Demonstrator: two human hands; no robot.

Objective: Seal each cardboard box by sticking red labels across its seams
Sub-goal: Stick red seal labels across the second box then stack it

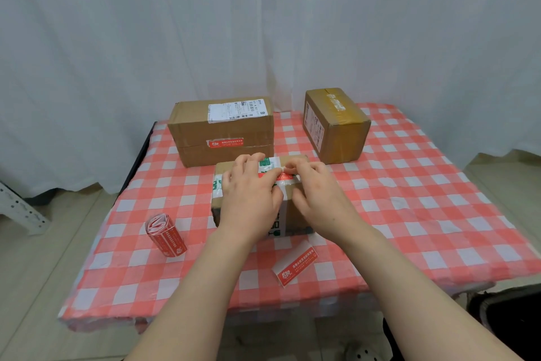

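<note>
Label [285, 176] lies across the top of the near box [218, 205] on the counter [409, 199], under both hands. The left hand [251, 194] lies flat, fingers spread, thumb pressing the label. The right hand's [317, 194] fingers curl over its end; whether they pinch or press, I cannot tell.

My worktop [409, 214] wears a red-and-white checked cloth [140, 199]. On it stand a large box [222, 138] at the back left, a smaller box [336, 129] at the back right, and a small box [289, 218] in the middle. A roll of red labels [165, 236] lies to my left, and a loose label [295, 268] lies near the front edge.
</note>
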